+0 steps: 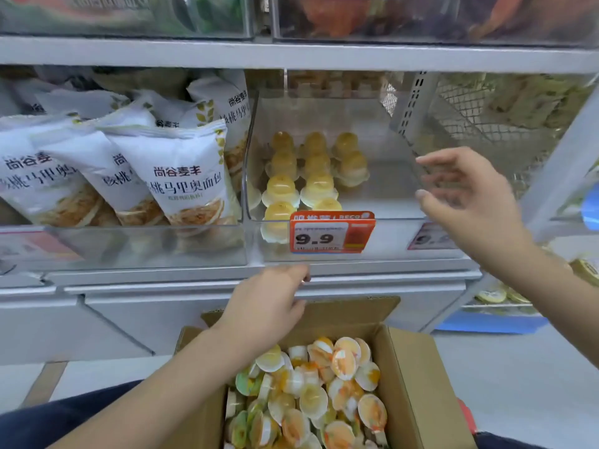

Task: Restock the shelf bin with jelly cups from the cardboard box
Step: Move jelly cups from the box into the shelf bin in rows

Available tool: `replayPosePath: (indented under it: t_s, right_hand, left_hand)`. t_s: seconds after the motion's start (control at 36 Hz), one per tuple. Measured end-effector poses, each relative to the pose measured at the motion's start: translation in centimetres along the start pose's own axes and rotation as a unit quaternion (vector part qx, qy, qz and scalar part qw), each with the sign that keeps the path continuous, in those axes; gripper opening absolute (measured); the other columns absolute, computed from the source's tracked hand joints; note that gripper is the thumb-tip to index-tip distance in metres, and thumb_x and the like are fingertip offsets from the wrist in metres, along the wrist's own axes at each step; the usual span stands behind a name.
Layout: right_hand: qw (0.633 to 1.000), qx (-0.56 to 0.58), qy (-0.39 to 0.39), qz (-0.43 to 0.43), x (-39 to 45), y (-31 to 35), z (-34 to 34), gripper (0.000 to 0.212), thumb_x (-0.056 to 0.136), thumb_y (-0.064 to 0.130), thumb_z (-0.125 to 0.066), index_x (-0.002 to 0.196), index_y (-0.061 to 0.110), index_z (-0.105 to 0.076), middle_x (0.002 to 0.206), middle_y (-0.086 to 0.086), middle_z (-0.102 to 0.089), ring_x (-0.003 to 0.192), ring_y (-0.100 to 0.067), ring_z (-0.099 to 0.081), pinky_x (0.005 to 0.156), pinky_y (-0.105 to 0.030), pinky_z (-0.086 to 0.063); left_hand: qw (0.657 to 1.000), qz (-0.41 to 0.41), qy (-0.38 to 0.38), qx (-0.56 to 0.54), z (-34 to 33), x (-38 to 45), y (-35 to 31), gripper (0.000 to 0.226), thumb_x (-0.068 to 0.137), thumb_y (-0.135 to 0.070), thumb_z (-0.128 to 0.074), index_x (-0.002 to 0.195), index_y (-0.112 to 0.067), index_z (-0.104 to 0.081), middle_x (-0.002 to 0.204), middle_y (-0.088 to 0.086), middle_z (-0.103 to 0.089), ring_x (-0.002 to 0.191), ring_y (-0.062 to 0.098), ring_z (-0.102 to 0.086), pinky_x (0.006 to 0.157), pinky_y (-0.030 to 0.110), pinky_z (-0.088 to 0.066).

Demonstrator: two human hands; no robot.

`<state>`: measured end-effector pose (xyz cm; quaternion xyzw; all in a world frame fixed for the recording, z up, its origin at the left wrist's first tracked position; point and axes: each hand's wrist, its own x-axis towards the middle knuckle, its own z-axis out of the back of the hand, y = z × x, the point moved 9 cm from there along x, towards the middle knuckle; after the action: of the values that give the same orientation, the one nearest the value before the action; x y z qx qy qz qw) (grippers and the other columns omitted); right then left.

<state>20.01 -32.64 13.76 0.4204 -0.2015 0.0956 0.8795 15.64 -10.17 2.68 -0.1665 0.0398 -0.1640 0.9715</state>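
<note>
Reading "9.9" on orange price tag point(332, 232) fronting shelf bin point(382, 202).

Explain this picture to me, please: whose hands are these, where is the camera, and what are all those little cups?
There is no machine here. A person wears a wide camera on the head, looking forward and down, so you see that person's own two arms.

The left hand hovers above an open cardboard box full of small sealed jelly cups, orange, yellow and green. It seems to hold nothing.

The right hand is raised with spread fingers at the right edge of a clear shelf bin. That bin holds a few rows of yellow cups on its left side; the right side is bare. An orange price tag reads 9.9.

The neighbouring bin holds white bread packets.
</note>
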Motion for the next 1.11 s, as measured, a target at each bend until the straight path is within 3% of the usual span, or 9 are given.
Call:
replayPosePath:
  t_s: [0.17, 0.28, 0.39, 0.56, 0.64, 0.72, 0.81, 0.92, 1.11]
  right_hand:
    - [0.982, 0.072, -0.032, -0.169, -13.3, -4.4, -2.2, 0.031, 0.084, -0.004, -0.061, 0.089, 0.027, -0.058, 0.096, 0.012, -0.062, 0.076, 0.001, -0.057, 0.062, -0.010, -0.046]
    - [0.963, 0.026, 0.097, -0.250, -19.9, -9.4, -8.1, 0.032, 0.084, 0.003, -0.064, 0.084, 0.034, -0.056, 0.088, 0.014, -0.059, 0.072, 0.000, -0.056, 0.061, -0.004, -0.041]
    - [0.926, -0.035, 0.258, -0.274, -23.8, -12.9, -13.5, 0.021, 0.084, 0.001, -0.060, 0.092, 0.021, -0.062, 0.094, 0.001, -0.061, 0.079, -0.013, -0.058, 0.058, -0.008, -0.039]
    - [0.888, -0.078, 0.351, -0.286, -26.8, -16.5, -19.0, 0.023, 0.083, 0.003, -0.061, 0.097, 0.022, -0.059, 0.098, 0.001, -0.058, 0.075, -0.012, -0.054, 0.056, -0.018, -0.041]
    - [0.876, -0.080, 0.384, -0.281, -27.4, -17.2, -21.3, 0.028, 0.083, 0.004, -0.062, 0.106, 0.019, -0.059, 0.104, -0.002, -0.057, 0.082, -0.015, -0.055, 0.069, -0.027, -0.050]
    - [0.878, -0.095, 0.405, -0.235, -27.3, -17.3, -23.6, 0.033, 0.084, 0.007, -0.063, 0.111, 0.023, -0.058, 0.110, 0.001, -0.056, 0.092, -0.015, -0.055, 0.080, -0.036, -0.051]
    - [0.882, -0.086, 0.420, -0.195, -26.8, -16.8, -25.9, 0.034, 0.086, 0.005, -0.061, 0.116, 0.020, -0.057, 0.112, 0.000, -0.056, 0.096, -0.014, -0.052, 0.081, -0.030, -0.047]
    - [0.871, -0.093, 0.451, -0.172, -27.0, -16.8, -29.1, 0.040, 0.084, 0.005, -0.060, 0.121, 0.020, -0.054, 0.118, -0.007, -0.054, 0.113, -0.021, -0.049, 0.087, -0.037, -0.048]
    - [0.840, -0.184, 0.488, -0.150, -28.3, -17.5, -31.8, 0.044, 0.085, 0.010, -0.060, 0.127, 0.020, -0.049, 0.132, -0.005, -0.045, 0.130, -0.028, -0.026, 0.093, -0.041, -0.045]
  left_hand:
    - [0.997, 0.025, 0.080, 0.002, -7.5, -2.4, 2.6, 0.026, 0.088, -0.024, -0.054, 0.114, -0.023, -0.049, 0.108, -0.004, -0.060, 0.101, 0.017, -0.058, 0.076, 0.035, -0.052]
    - [0.984, 0.090, 0.149, -0.027, -13.9, -4.7, 5.8, 0.025, 0.086, -0.019, -0.057, 0.111, -0.019, -0.054, 0.108, -0.001, -0.060, 0.101, 0.019, -0.057, 0.079, 0.038, -0.052]
    - [0.965, 0.174, 0.180, -0.085, -19.6, -7.4, 9.7, 0.029, 0.082, -0.011, -0.063, 0.110, -0.011, -0.058, 0.105, 0.000, -0.063, 0.099, 0.023, -0.060, 0.083, 0.035, -0.051]
    - [0.928, 0.284, 0.210, -0.122, -25.3, -11.9, 14.1, 0.010, 0.080, -0.008, -0.057, 0.087, -0.013, -0.052, 0.090, 0.006, -0.060, 0.086, 0.024, -0.058, 0.072, 0.033, -0.049]
    - [0.907, 0.316, 0.227, -0.161, -27.8, -13.5, 15.4, 0.019, 0.078, -0.015, -0.064, 0.094, -0.015, -0.052, 0.096, 0.002, -0.060, 0.086, 0.019, -0.056, 0.069, 0.028, -0.045]
    - [0.870, 0.389, 0.176, -0.246, -29.1, -14.3, 16.2, 0.036, 0.076, -0.015, -0.073, 0.107, -0.010, -0.055, 0.102, 0.005, -0.060, 0.094, 0.020, -0.054, 0.074, 0.024, -0.038]
    - [0.815, 0.476, 0.092, -0.316, -29.5, -15.2, 17.4, 0.045, 0.080, -0.010, -0.070, 0.120, 0.000, -0.052, 0.109, 0.010, -0.058, 0.107, 0.028, -0.055, 0.080, 0.025, -0.038]
    - [0.823, 0.473, 0.064, -0.307, -30.3, -15.0, 18.2, 0.056, 0.082, -0.011, -0.070, 0.131, 0.000, -0.046, 0.126, 0.016, -0.056, 0.111, 0.029, -0.056, 0.088, 0.030, -0.042]
    - [0.810, 0.477, 0.027, -0.340, -31.8, -12.1, 18.7, 0.055, 0.082, -0.016, -0.071, 0.130, -0.005, -0.045, 0.126, 0.015, -0.056, 0.118, 0.031, -0.053, 0.095, 0.037, -0.043]
